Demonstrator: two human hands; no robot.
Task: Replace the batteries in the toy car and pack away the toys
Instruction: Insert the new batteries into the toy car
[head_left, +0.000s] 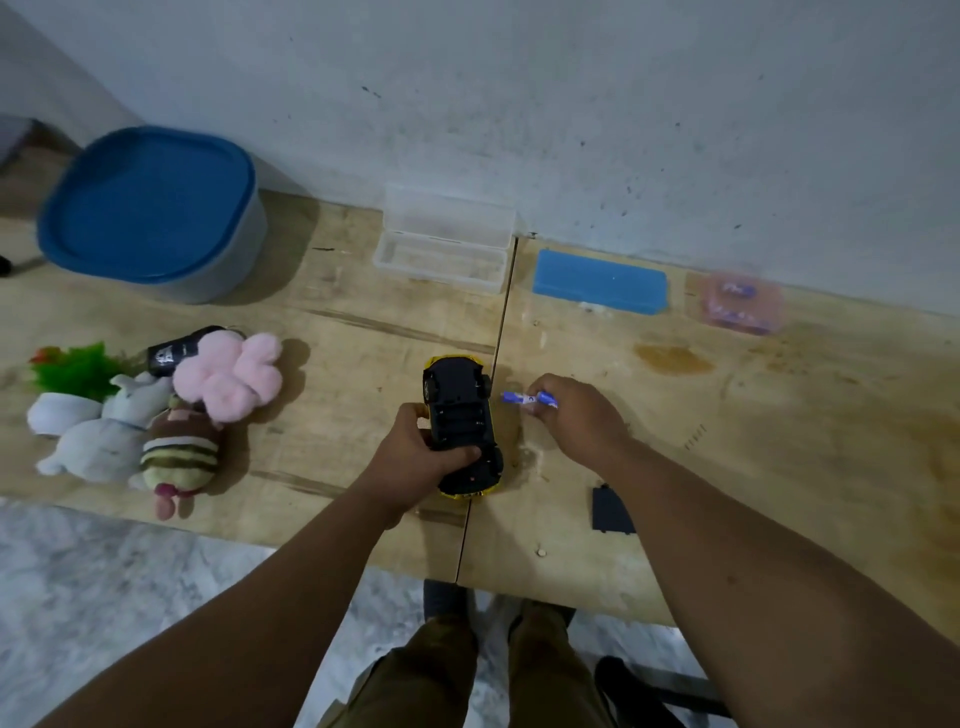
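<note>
Toy car (462, 428) lies upside down on the wooden table (779, 415), black underside up, battery bay uncovered, yellow body showing at both ends. Left hand (421, 457) grasps the car around its near half, thumb across the underside. Right hand (576, 410) pinches a blue-and-white battery (524, 398) at its fingertips, just right of the car, not touching it. Black battery cover (612, 509) lies flat on the table near the right forearm. Clear case (441, 244) stands open by the wall; blue case (600, 280) and pink box (740, 304) to its right. Soft toys (156, 410) are grouped at left, in front of the blue-lidded tub (150, 208).
</note>
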